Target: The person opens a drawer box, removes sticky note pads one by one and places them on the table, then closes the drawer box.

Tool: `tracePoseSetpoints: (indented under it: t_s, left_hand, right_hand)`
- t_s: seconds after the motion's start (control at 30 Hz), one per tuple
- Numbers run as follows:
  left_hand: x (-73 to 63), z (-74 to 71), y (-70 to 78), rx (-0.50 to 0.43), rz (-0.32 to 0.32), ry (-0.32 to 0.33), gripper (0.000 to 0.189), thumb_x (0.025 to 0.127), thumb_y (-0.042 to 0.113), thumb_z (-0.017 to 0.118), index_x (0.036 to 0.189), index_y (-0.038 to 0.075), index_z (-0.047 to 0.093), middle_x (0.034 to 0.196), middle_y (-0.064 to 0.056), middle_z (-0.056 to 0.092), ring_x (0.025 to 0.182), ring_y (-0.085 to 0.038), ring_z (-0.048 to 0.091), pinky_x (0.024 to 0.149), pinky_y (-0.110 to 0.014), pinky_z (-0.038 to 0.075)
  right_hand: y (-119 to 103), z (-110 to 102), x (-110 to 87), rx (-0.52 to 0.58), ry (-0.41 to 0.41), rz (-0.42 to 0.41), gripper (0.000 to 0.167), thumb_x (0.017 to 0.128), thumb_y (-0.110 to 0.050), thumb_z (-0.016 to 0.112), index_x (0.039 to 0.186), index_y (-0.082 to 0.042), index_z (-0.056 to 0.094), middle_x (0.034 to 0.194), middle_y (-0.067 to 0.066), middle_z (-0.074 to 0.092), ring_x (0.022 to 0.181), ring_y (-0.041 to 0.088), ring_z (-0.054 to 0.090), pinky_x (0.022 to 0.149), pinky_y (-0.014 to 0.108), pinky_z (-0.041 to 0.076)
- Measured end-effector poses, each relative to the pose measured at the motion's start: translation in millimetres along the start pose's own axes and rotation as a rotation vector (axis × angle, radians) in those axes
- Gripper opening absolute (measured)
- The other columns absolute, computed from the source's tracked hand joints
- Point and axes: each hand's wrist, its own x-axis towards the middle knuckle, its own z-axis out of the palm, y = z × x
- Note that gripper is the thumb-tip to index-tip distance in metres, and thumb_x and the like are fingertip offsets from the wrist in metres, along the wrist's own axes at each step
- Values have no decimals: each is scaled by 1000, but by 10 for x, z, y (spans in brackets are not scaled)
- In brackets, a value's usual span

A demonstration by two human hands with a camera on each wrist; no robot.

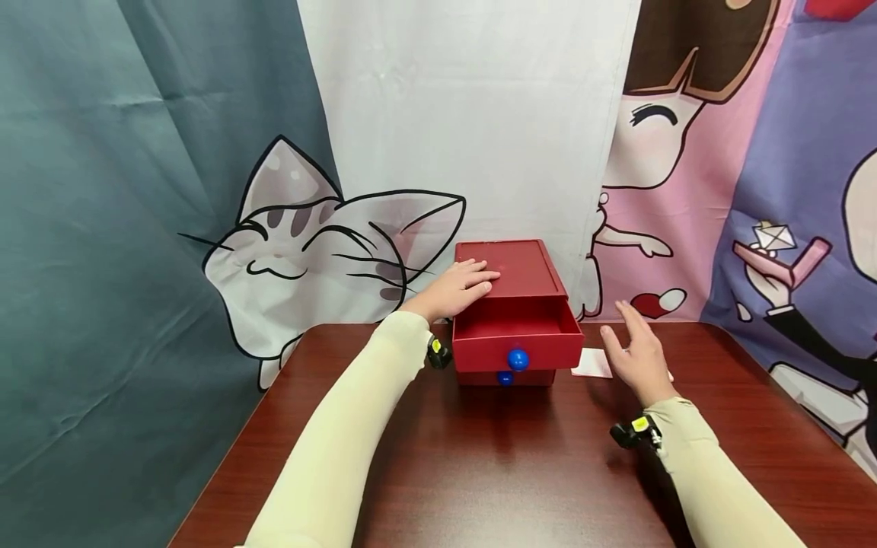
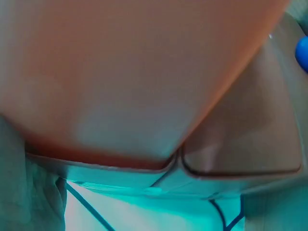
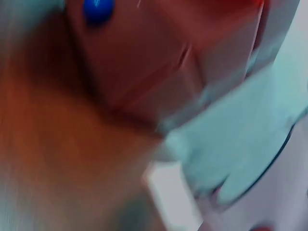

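A small red drawer box point(image 1: 510, 268) stands toward the back of the table. Its upper drawer point(image 1: 515, 355) is pulled out, and the visible part of its inside holds nothing. The lower drawer point(image 1: 473, 378) is in, beneath it. Each drawer front has a round blue knob point(image 1: 518, 359). My left hand point(image 1: 455, 289) rests on the left of the box top with fingers spread. Off to the right of the open drawer, my right hand point(image 1: 639, 356) is raised, fingers extended, holding nothing. The right wrist view is blurred and shows the box's side and a blue knob point(image 3: 98, 9).
A flat white piece point(image 1: 592, 363), like paper or card, lies on the table right of the box, partly behind my right hand. The reddish-brown table point(image 1: 493, 472) has rounded back corners. Printed cartoon curtains point(image 1: 473, 114) hang directly behind it.
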Motion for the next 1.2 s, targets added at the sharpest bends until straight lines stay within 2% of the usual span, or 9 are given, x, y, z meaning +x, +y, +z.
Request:
tracePoseSetpoints:
  t_s: [0.17,0.3,0.4,0.5,0.6,0.73,0.9,1.0,1.2]
  left_hand:
    - [15,-49,52,69,-32,-70,53,106,47,37,155,27,43,165,-9,28,155,-27,15,126,-40,6]
    - [17,-72,63,91,-42,-95,54,106,48,36,156,28,41,166,-9,26,155,-27,13,126,-41,6]
    - [21,-80,66,102,-37,-105,54,106,47,36,157,28,40,166,-9,26,155,-28,14,125,-42,7]
    - [33,-83,62,106,-37,-102,53,106,48,36,156,29,41,166,-9,26,155,-28,15,125,-41,6]
    - [40,-82,59,103,-48,-97,53,106,48,37,156,30,42,166,-8,27,155,-27,15,125,-39,5]
    - [39,-70,59,98,-58,-104,52,106,47,37,156,31,42,166,-8,27,155,-26,16,125,-38,5]
    - [28,-64,74,73,-67,-114,52,106,46,38,156,30,42,166,-7,27,155,-25,16,125,-38,5]
    - [25,-72,79,56,-69,-112,52,106,45,39,156,30,42,166,-7,27,155,-25,15,125,-38,5]
    - [19,-93,68,27,-66,-103,53,106,47,39,156,29,42,166,-7,26,155,-25,14,125,-38,4]
  right_hand:
    - [-654,-154,201,107,203,-257,47,94,-22,64,137,-4,61,143,17,57,133,35,52,115,28,34]
    - [-1206,-215,237,139,329,-529,48,96,-36,61,123,2,69,129,23,64,119,41,59,112,27,39]
    - [-1573,-202,183,141,418,-733,43,95,-36,64,108,3,74,110,26,69,98,44,64,97,35,49]
    - [-1827,-156,90,120,428,-919,32,94,-27,66,99,3,76,96,23,70,83,41,65,80,43,52]
    - [-1930,-63,-18,88,356,-1039,23,93,-17,66,97,3,77,93,20,70,79,37,66,72,46,54]
    - [-1881,89,-160,23,209,-1046,21,95,-15,63,102,2,75,99,19,69,85,34,67,77,46,58]
    - [-1777,207,-283,-63,79,-914,25,100,-18,55,105,-1,73,106,17,66,94,32,65,82,43,58]
    - [-1767,232,-319,-94,44,-868,25,101,-16,52,104,-1,72,105,16,65,94,32,63,81,42,59]
    - [-1809,261,-339,-127,47,-858,25,100,-13,51,100,1,71,103,17,66,92,34,61,77,41,59]
